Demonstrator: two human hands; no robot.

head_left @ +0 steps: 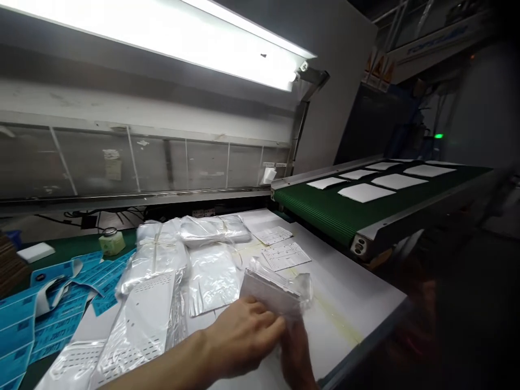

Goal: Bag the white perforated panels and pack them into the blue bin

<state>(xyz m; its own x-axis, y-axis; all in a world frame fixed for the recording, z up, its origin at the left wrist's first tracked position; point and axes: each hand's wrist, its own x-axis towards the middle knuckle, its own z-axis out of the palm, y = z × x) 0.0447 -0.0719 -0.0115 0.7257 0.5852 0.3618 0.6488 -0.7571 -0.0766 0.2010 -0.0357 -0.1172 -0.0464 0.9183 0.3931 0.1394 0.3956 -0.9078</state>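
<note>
While the left hand (239, 338) and right hand (296, 355) grasp a clear plastic bag (272, 290) above the white tabletop (349, 319), silvery packets (154, 260) nearby, printed sheets (285, 255) just beyond

- My white table (345, 309) stretches ahead of me, with a pale yellow streak across its right side.
- Two foil bags (213, 228) lie at its far end, one bound with string.
- A clear bag (213, 279) lies flat just below them.
- Two printed sheets (285, 256) lie side by side toward the right.
- A perforated foil stack (138, 338) sits near the table's left edge.
- Left of the table, a green mat (69, 244) carries blue labels (40, 319), a small jar (112, 242) and a white block (36, 252).
- To the right, a green conveyor (325, 208) carries white sheets (361, 187).
</note>
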